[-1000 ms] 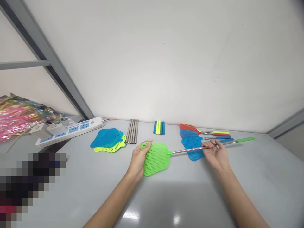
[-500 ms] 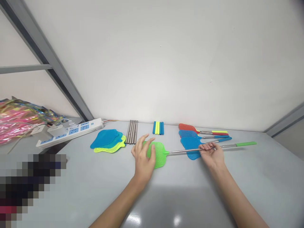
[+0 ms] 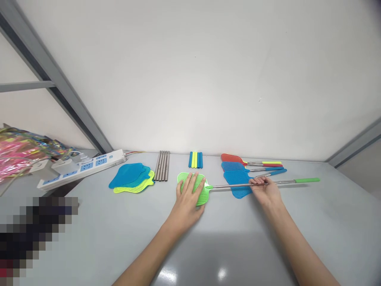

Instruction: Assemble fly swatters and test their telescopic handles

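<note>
A green fly swatter (image 3: 205, 197) with an extended metal shaft and green handle lies across my front. My left hand (image 3: 188, 202) rests over its mesh head, fingers stretched out and apart, thumb by the near edge. Palm up, my right hand (image 3: 266, 190) has its fingers closed around the shaft, near its middle. Behind that shaft lies a group of finished-looking swatters: a red swatter (image 3: 232, 158) and blue swatters (image 3: 236, 180), partly covered by the green one's shaft and my right hand.
Loose blue and yellow-green swatter heads (image 3: 126, 174) are stacked at left. Metal tubes (image 3: 162, 166) and blue and yellow handle sleeves (image 3: 195, 159) lie along the back. A power strip (image 3: 98, 165) with plugs sits far left, near shiny plastic packaging (image 3: 20, 153). A wall bounds the grey table.
My left hand has come down onto the green mesh head, having been raised at its left side. My right hand stays on the shaft. The view has shifted slightly.
</note>
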{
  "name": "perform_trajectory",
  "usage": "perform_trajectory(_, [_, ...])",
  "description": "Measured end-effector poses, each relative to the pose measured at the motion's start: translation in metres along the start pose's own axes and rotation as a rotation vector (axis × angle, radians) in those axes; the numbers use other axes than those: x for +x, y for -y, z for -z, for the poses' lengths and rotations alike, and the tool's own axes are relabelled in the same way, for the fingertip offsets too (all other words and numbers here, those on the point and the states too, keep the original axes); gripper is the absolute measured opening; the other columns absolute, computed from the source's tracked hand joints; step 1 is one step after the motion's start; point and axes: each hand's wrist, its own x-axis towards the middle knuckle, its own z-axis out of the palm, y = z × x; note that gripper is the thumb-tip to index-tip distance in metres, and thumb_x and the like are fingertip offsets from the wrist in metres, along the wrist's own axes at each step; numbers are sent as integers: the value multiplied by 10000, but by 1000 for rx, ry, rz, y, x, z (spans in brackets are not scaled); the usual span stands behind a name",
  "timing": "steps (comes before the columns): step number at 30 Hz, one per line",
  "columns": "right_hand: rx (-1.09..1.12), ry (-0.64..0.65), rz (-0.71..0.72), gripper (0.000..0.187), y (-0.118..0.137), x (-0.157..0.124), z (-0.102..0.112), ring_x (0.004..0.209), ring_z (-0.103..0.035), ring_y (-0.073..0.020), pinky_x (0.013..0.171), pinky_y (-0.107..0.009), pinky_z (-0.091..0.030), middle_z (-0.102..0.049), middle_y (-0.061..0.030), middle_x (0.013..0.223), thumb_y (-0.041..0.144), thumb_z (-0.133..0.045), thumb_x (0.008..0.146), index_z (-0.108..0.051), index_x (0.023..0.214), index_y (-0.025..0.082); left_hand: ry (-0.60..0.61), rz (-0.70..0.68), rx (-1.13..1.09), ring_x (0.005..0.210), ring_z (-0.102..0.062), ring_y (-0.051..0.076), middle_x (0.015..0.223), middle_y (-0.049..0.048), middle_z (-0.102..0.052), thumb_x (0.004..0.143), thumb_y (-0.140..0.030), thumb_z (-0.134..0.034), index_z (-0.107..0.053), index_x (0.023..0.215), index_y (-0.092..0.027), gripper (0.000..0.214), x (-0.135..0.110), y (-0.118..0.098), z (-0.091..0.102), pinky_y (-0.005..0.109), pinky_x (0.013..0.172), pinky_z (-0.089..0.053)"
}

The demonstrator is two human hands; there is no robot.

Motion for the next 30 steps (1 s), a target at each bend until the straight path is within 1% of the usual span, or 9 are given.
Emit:
perform_trajectory(3, [8, -6, -4, 233, 4, 1, 2, 352, -294, -51, 365, -188, -303, -224, 67, 469, 38, -254, 720, -217, 537, 176, -37, 23, 8, 1217, -153, 212, 1309, 67, -274, 682, -77, -379, -268, 1248, -214, 593, 0, 1, 0, 416, 961, -84])
perform_trajectory(5, [27, -27, -15, 228, 5, 0, 1, 355, -293, -53, 364, -188, -304, -229, 65, 468, 30, -245, 713, -221, 540, 176, -72, 55, 10, 1201, -204, 203, 1277, 69, -331, 707, -78, -344, -310, 1226, -205, 535, 0, 2, -2, 408, 958, -93])
perform_trajectory(7, [49, -56, -30, 224, 5, -2, -1, 354, -284, -54, 361, -187, -304, -225, 64, 465, 31, -244, 710, -221, 541, 176, -97, 93, 18, 1191, -227, 198, 1263, 75, -349, 726, -88, -327, -327, 1214, -192, 499, 0, 4, -4, 399, 949, -120])
perform_trajectory(10, [55, -74, -34, 225, 4, -5, -3, 355, -280, -56, 358, -187, -302, -220, 64, 466, 49, -252, 721, -214, 540, 178, -112, 148, 38, 1193, -218, 201, 1269, 91, -332, 724, -82, -326, -322, 1214, -169, 497, -1, 6, -7, 382, 922, -178])
perform_trajectory(14, [26, -40, -12, 234, 1, -7, -5, 355, -289, -57, 360, -190, -302, -217, 62, 466, 67, -251, 739, -212, 536, 177, -124, 177, 38, 1188, -221, 212, 1270, 96, -325, 714, -89, -346, -341, 1198, -169, 490, -2, 6, -9, 370, 902, -220])
perform_trajectory(18, [66, -35, 37, 232, -4, -11, -6, 348, -271, -51, 362, -181, -299, -198, 70, 455, 105, -267, 762, -265, 541, 173, -155, 221, 29, 1182, -226, 219, 1263, 101, -328, 726, -177, -392, -347, 1188, -182, 465, -2, 5, -10, 377, 899, -238])
perform_trajectory(22, [69, 28, 94, 233, -13, -15, -4, 341, -262, -49, 375, -181, -304, -170, 78, 450, 146, -283, 780, -299, 549, 172, -199, 326, 36, 1197, -170, 265, 1312, 133, -220, 723, -285, -436, -305, 1213, -175, 518, -2, 5, -12, 414, 876, -261])
perform_trajectory(25, [63, 38, 96, 237, -18, -18, -3, 339, -265, -51, 379, -185, -303, -177, 77, 445, 160, -276, 785, -304, 550, 172, -214, 390, 39, 1197, -145, 298, 1319, 157, -184, 721, -339, -444, -267, 1233, -166, 569, -2, 5, -12, 449, 859, -263])
perform_trajectory(30, [106, -12, 81, 227, -18, -18, -3, 335, -253, -57, 370, -188, -293, -183, 76, 426, 153, -280, 775, -313, 551, 172, -175, 390, 28, 1190, -163, 289, 1322, 157, -170, 729, -284, -434, -258, 1237, -172, 549, -4, 3, -14, 445, 846, -272])
